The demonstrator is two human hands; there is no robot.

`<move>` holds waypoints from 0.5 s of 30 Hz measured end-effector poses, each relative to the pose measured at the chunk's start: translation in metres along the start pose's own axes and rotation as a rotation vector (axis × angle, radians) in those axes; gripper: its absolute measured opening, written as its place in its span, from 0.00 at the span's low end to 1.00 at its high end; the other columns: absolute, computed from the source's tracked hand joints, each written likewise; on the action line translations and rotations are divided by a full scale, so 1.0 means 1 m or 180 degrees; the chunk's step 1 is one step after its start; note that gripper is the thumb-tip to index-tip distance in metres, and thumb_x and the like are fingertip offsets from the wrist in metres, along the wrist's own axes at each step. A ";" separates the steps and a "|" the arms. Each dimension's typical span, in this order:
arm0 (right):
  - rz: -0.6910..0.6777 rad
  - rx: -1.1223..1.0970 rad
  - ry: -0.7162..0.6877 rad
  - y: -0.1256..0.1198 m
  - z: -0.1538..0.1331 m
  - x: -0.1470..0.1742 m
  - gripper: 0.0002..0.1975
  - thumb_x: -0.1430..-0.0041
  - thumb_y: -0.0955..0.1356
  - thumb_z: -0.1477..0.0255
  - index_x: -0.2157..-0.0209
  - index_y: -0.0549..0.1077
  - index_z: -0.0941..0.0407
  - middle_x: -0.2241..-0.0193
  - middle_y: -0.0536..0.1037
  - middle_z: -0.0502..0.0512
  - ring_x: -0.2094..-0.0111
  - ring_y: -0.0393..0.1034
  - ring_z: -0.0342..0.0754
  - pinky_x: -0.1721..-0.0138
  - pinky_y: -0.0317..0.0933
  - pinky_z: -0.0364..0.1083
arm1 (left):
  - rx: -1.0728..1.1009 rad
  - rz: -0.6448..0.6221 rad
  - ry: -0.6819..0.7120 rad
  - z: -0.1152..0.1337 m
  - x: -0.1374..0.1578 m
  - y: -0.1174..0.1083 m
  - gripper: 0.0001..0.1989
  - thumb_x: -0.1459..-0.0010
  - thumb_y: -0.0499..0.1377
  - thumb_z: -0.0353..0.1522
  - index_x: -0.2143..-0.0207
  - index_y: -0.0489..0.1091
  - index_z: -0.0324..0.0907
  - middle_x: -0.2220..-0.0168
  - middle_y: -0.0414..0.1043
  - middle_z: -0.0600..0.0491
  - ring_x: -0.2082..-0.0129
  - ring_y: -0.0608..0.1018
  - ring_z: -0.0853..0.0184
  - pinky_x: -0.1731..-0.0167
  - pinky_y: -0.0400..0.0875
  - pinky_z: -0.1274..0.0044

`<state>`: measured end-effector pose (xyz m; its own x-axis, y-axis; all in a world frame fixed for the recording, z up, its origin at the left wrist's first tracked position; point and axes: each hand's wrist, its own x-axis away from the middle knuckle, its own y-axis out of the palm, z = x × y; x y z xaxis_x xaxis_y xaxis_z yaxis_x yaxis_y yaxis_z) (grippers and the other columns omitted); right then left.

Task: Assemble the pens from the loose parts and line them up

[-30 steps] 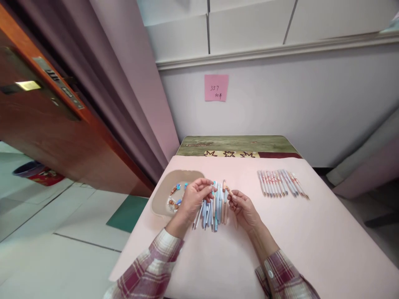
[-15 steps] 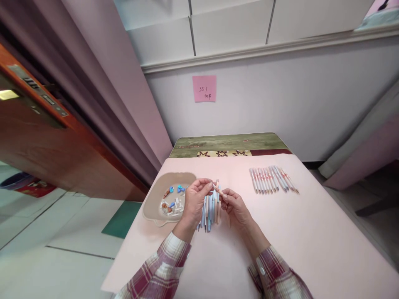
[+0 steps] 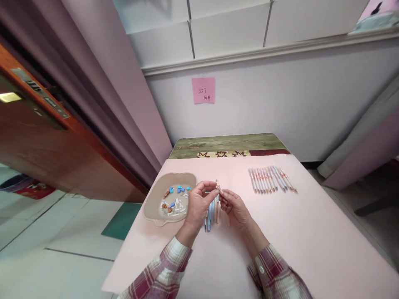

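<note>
My right hand (image 3: 236, 206) is closed around a slim peach-coloured pen (image 3: 221, 192), held slanting up to the left. The thumb and fingertips of my left hand (image 3: 198, 202) pinch at the pen's upper end; a small pale piece there is partly covered by the fingers. Beneath both hands lies a bunch of light blue and peach pens (image 3: 211, 216), side by side and partly hidden. Close to the left hand stands a beige basin (image 3: 150, 207) with small white, blue and brown parts (image 3: 175, 203) in it.
On the right of the pink-covered table (image 3: 280, 232), a row of pens (image 3: 271, 179) lies neatly together. A green patterned strip (image 3: 224, 143) shows at the table's far edge. A pink note (image 3: 203, 90) is stuck on the wall behind. A wooden door (image 3: 77, 153) stands at the left.
My left hand has shifted slightly right, its fingertips now pressed against the pen's upper end. The right hand stays nearly in place. The rows of pens and the basin are unmoved.
</note>
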<state>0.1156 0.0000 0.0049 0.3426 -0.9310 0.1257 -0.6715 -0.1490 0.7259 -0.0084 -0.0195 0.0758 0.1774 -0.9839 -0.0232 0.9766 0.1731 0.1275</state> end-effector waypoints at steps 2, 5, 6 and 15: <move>-0.0019 -0.0006 -0.0007 0.001 -0.001 0.001 0.10 0.52 0.76 0.68 0.69 0.77 0.57 0.78 0.70 0.47 0.80 0.58 0.37 0.79 0.53 0.38 | -0.0022 -0.0016 0.0016 0.000 0.001 0.001 0.14 0.57 0.69 0.32 0.66 0.75 0.40 0.68 0.78 0.49 0.66 0.78 0.66 0.63 0.71 0.76; -0.0069 0.0007 -0.0032 0.002 -0.001 0.002 0.10 0.52 0.76 0.67 0.71 0.77 0.58 0.79 0.69 0.47 0.80 0.57 0.37 0.80 0.52 0.38 | -0.0065 -0.0080 0.0008 -0.003 0.002 0.003 0.14 0.57 0.69 0.32 0.65 0.74 0.40 0.68 0.77 0.50 0.67 0.78 0.66 0.64 0.71 0.76; -0.0095 0.0018 -0.0036 0.002 -0.001 0.002 0.10 0.52 0.76 0.67 0.71 0.77 0.58 0.80 0.69 0.46 0.81 0.57 0.37 0.80 0.52 0.38 | -0.0092 -0.0099 0.0003 -0.004 0.002 0.003 0.13 0.57 0.69 0.32 0.66 0.74 0.39 0.68 0.77 0.50 0.68 0.78 0.66 0.65 0.72 0.75; -0.0060 0.0057 0.0090 -0.008 -0.002 -0.002 0.20 0.47 0.70 0.53 0.65 0.79 0.57 0.73 0.76 0.53 0.77 0.65 0.41 0.75 0.59 0.40 | 0.0328 0.0044 -0.0177 -0.001 0.001 -0.003 0.12 0.52 0.67 0.36 0.69 0.70 0.40 0.72 0.78 0.51 0.70 0.79 0.66 0.65 0.71 0.75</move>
<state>0.1215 0.0041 -0.0003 0.3735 -0.9183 0.1315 -0.6764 -0.1726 0.7160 -0.0112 -0.0210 0.0744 0.1809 -0.9829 0.0340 0.9559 0.1839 0.2288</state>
